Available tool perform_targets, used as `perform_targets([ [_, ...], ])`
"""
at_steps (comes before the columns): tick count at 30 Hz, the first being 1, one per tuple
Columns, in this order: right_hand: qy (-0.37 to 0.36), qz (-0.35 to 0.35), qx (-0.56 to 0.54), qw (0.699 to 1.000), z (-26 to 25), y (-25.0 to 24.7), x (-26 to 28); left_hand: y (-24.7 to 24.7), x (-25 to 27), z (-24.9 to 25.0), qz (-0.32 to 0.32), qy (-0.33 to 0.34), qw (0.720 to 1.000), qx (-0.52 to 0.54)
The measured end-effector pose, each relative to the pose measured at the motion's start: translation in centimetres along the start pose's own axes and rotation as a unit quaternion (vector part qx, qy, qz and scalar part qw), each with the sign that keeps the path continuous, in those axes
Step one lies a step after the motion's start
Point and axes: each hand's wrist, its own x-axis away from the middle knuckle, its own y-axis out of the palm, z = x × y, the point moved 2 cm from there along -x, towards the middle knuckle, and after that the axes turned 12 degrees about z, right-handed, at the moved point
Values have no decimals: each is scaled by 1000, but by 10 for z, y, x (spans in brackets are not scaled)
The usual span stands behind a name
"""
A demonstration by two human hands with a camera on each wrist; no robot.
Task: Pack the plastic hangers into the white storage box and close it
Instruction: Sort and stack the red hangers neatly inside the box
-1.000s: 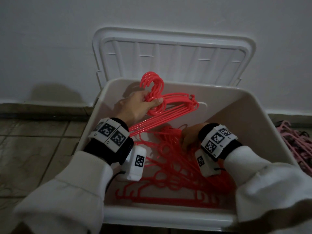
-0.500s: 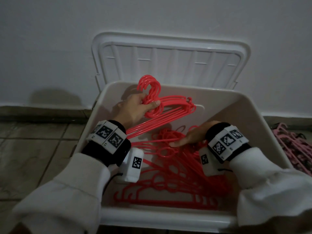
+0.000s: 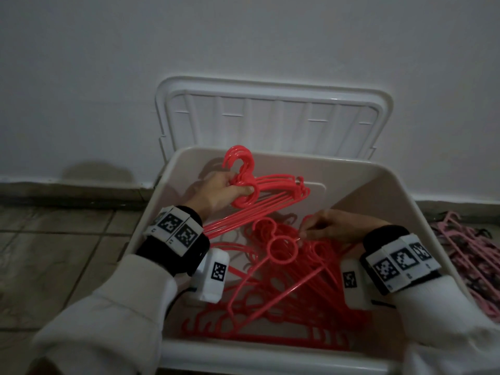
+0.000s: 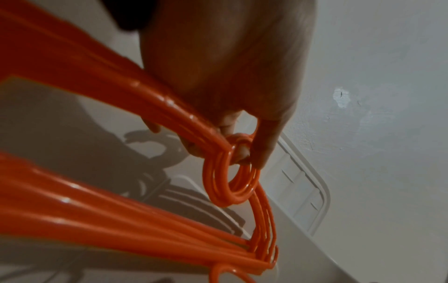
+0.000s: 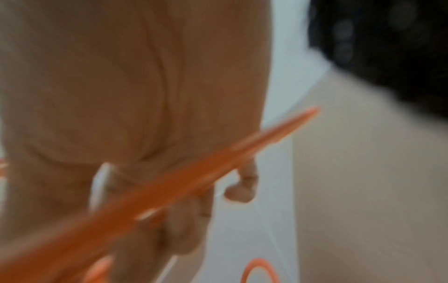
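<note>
White storage box (image 3: pixel 400 201), lid (image 3: pixel 273 123) raised behind my grip. Loose hangers (image 3: pixel 311 288) heaped inside, below both hands. Hanger bundle (image 3: pixel 259 196): clenched in my left hand (image 3: pixel 216 192). Right hand (image 3: pixel 335 226): fingertips pinch one loose hanger.

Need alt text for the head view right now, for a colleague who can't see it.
The left hand grips a bundle of red hangers by their necks inside the open white storage box, while the right hand fingers loose red hangers below. Pink hangers lie outside.
</note>
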Motion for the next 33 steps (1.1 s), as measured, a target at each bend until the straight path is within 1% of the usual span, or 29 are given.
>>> perform_targets([
  [2, -20, 0, -23, 1000, 4, -5, -1, -1, -3, 1, 10, -3, 1000, 10],
  [6, -36, -8, -24, 999, 12, -7, -6, -5, -3, 3, 33, -5, 999, 11],
  [8, -52, -6, -42, 998, 10, -5, -9, -5, -3, 2, 32, -11, 999, 8],
  [10, -72, 35, -52, 995, 5, -7, -12, -4, -3, 2, 30, -23, 999, 14],
  [13, -117, 125, -43, 984, 1, -16, -18, -3, -2, 3, 33, -60, 996, 56],
  [15, -131, 169, -27, 976, 1, -19, -21, -1, 3, 4, 13, -83, 991, 108],
  [17, -136, 189, -39, 972, -2, -20, -23, 1, 10, 5, -28, -101, 983, 154],
  [19, -144, 199, -56, 968, -5, -18, -25, 4, 17, 7, -74, -110, 976, 175],
  [21, -152, 211, -27, 965, -6, -15, -27, 10, 24, 13, -116, -95, 977, 149],
  [24, -145, 230, 11, 962, -6, -12, -30, 15, 27, 17, -142, -50, 987, 53],
  [26, -145, 241, 9, 960, -7, -12, -31, 15, 25, 16, -128, -28, 991, 17],
  [28, -148, 251, 14, 956, -7, -12, -33, 15, 24, 13, -111, -32, 993, 27],
  [31, -155, 253, -16, 955, -5, -14, -37, 14, 24, 10, -87, -48, 994, 50],
  [33, -166, 287, -2, 944, -3, -18, -37, 11, 24, 10, -67, -44, 995, 62],
])
